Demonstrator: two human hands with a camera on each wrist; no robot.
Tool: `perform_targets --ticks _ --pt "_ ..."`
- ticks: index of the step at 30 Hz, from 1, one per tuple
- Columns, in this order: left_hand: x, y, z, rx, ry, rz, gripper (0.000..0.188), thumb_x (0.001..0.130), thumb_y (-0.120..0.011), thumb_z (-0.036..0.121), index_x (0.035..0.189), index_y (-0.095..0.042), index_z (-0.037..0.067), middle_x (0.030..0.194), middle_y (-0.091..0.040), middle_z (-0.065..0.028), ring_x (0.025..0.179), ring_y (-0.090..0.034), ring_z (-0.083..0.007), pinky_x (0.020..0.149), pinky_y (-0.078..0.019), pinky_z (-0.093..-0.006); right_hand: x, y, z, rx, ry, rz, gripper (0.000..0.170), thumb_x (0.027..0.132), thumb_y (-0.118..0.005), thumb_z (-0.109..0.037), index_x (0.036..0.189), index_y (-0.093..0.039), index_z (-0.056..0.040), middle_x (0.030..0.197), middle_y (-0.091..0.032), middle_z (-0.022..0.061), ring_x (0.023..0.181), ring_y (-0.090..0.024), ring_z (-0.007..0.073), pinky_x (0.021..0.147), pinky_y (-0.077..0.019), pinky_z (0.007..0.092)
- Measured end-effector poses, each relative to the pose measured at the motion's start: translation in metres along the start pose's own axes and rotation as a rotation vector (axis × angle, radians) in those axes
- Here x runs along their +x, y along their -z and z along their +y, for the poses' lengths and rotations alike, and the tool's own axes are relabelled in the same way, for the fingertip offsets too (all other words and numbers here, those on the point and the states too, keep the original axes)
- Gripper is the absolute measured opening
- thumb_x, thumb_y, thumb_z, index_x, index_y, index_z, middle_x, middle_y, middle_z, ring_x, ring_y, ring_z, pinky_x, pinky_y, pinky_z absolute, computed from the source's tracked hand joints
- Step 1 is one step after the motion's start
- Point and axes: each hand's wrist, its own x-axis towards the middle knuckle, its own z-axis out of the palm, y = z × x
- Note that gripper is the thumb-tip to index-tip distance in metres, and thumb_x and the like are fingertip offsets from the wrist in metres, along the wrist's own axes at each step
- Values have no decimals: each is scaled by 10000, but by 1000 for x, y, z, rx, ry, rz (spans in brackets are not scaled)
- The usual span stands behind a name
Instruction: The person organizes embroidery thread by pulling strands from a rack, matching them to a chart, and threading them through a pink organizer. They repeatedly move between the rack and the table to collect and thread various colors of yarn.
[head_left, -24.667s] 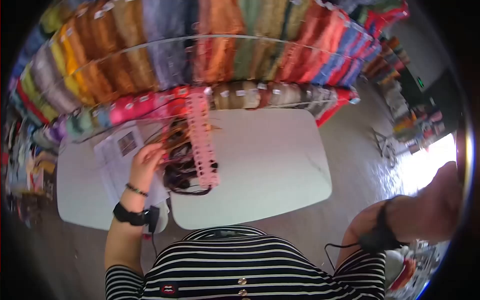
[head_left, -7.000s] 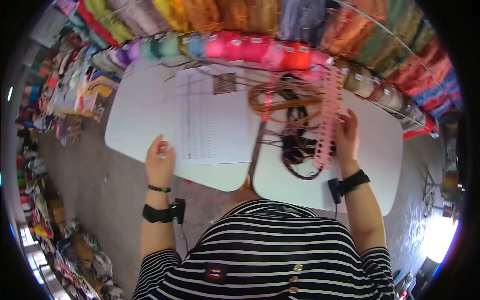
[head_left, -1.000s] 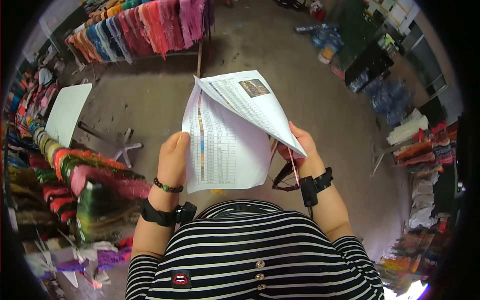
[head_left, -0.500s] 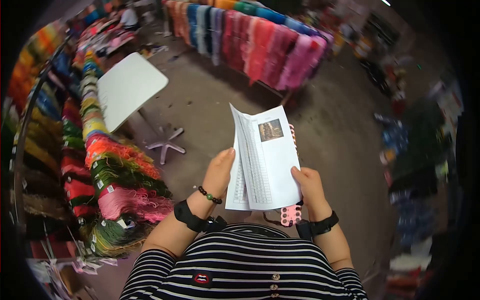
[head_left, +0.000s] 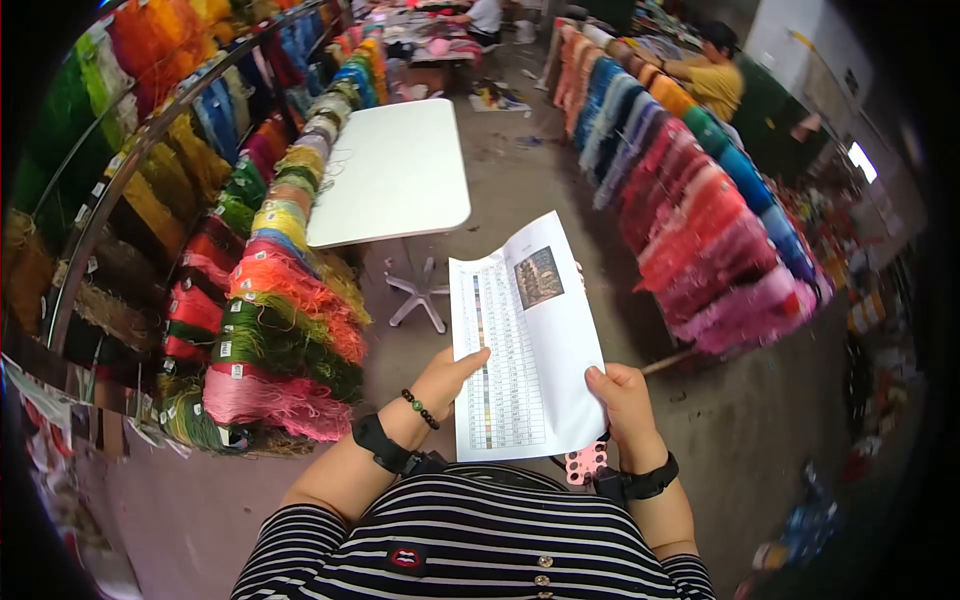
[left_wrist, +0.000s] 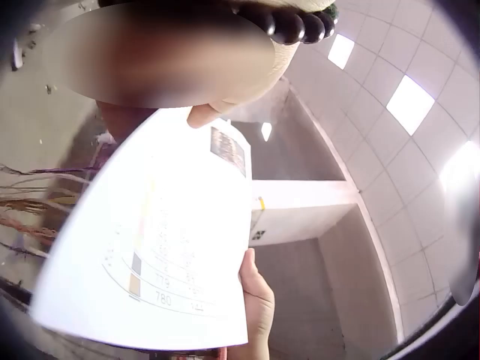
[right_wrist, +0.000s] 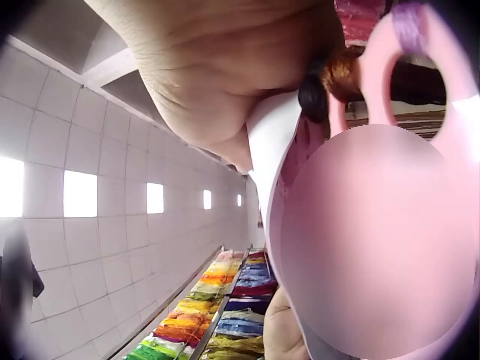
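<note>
A printed paper (head_left: 520,370) with a table of numbers, a strip of colour swatches and a small picture is held up in front of the striped shirt. My left hand (head_left: 450,382) grips its left side, thumb lying across the printed rows. At the right edge my right hand (head_left: 626,405) pinches the paper, thumb on the front. Behind the sheet, in that same hand, is a pink thread holder (head_left: 586,464) with rows of holes, mostly hidden by the paper. The right wrist view shows purple, brown and black thread looped on the pink holder (right_wrist: 459,67).
Racks of coloured yarn hanks (head_left: 285,330) line the left side. Another yarn rack (head_left: 700,230) stands at the right, with a person in a yellow top (head_left: 712,80) behind it. A white table (head_left: 400,170) on a wheeled base stands ahead, and another person sits farther back.
Earlier the paper and pink holder lay on a white table; now both are held up. Over the last second the folded-over paper has opened flatter, and the view has swung toward the left-hand yarn racks.
</note>
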Motion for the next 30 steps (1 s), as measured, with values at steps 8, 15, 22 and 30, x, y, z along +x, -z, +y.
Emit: perform_targets --ticks 8,15,22,30 --pt "53 71 144 227 -550 246 270 934 -636 118 1147 -623 -47 1075 -676 -74 940 -620 -140 841 -501 -304 175 -34 -58 -344 369 -138 240 956 -604 -202 916 -697 16 864 -697 38 790 -610 94 748 -474 248" --pt "163 239 280 131 -734 511 298 926 -628 137 1143 -618 -67 1051 -695 -112 904 -659 -184 799 -517 -319 337 -41 -158 -425 504 133 225 951 -508 -43 1126 -646 -13 967 -647 -19 812 -561 47 722 -439 193" --pt "241 322 244 296 -578 999 343 893 -657 182 1112 -640 -82 1015 -706 -135 857 -672 -216 762 -516 -331 424 -150 -174 -316 680 -286 728 889 -484 72 1538 -187 -71 1354 -509 83 1158 -517 129 979 -411 259" --pt "237 315 218 -26 -559 989 373 915 -620 145 1197 -573 -94 1075 -677 -143 902 -661 -212 801 -518 -324 519 -265 -115 -74 294 -958 721 907 -506 58 1540 -183 -58 1183 -611 54 979 -563 93 880 -455 250"
